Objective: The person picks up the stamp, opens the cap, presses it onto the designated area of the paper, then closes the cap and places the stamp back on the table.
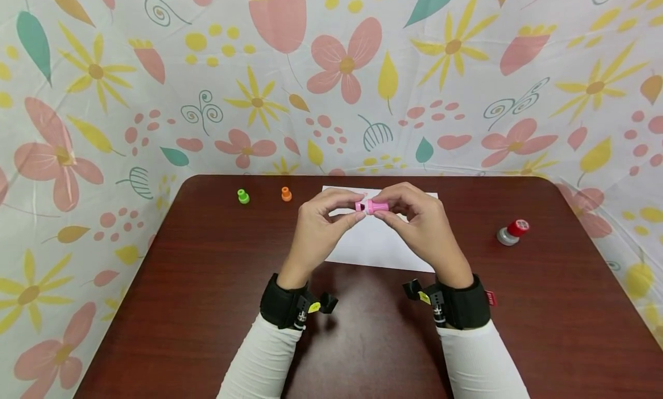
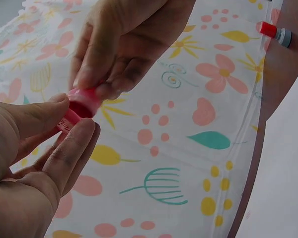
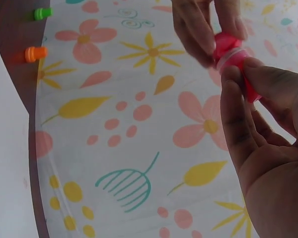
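Note:
A small pink toy stamp is held up in both hands over the white paper [image 1: 380,243]. My left hand [image 1: 318,223] pinches its pink cap [image 2: 68,120] between thumb and fingertips. With thumb and fingers my right hand [image 1: 422,220] grips the pink stamp body [image 1: 379,206], which has a pale ring [image 3: 229,58] near the cap end. In the left wrist view the cap sits at an angle against the body's wide end, and raised lettering shows on it. Fingers cover parts of both pieces.
A green stamp [image 1: 243,196] and an orange stamp [image 1: 286,194] stand at the table's back left. To the right, a larger stamp with a red top [image 1: 518,227] and grey base lies on the brown table [image 1: 207,307]. Behind hangs a flowered cloth [image 1: 290,122].

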`<state>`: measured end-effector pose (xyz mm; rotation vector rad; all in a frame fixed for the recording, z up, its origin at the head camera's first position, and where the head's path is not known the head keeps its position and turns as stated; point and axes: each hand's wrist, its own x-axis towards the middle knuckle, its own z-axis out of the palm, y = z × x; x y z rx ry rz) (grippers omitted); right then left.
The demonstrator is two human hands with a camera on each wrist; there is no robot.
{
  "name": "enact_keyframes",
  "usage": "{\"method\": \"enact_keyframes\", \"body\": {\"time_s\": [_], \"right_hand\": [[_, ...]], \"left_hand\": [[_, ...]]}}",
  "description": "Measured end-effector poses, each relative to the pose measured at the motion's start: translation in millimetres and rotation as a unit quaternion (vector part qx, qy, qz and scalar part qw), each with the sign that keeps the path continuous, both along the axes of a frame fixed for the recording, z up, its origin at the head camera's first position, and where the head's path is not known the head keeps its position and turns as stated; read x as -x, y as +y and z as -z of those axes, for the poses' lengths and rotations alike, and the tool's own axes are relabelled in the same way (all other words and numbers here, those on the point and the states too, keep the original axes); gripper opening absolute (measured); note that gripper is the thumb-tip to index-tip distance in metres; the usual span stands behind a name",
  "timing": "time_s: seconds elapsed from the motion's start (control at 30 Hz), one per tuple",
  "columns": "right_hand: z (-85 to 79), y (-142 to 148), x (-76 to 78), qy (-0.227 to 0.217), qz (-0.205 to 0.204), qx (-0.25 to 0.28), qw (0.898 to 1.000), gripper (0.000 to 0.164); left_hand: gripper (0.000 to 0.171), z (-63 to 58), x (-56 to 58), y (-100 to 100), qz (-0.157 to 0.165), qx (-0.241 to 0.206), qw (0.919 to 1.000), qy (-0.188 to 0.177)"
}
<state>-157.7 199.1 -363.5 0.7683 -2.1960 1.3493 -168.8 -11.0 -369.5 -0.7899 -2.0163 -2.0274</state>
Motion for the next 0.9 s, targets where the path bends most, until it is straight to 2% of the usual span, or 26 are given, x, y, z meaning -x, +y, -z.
{"method": "enact_keyframes", "body": {"time_s": [0.23,0.47,0.67,0.9], "right_hand": [[0.3,5.4,2.4,0.019,0.059,-0.030,0.998,0.025],[3.5,8.6,6.7,0.028,0.104,-0.060,0.992,0.024],[8.6,11.6,13.4,0.049,0.122,-0.085,0.988,0.022],[16.4,22.4,30.7,0.059,0.133,-0.156,0.977,0.019]], "left_hand": [[0.027,-2.6,3.1,-10.3,-0.035,0.003,0.9994,0.003],[0.027,-6.5,3.2,-15.2,-0.039,-0.004,0.9992,0.010],[0.026,-7.7,3.6,-23.3,-0.063,0.006,0.9977,0.025],[0.026,-7.3,4.0,-28.7,-0.069,0.003,0.9970,0.036]]}}
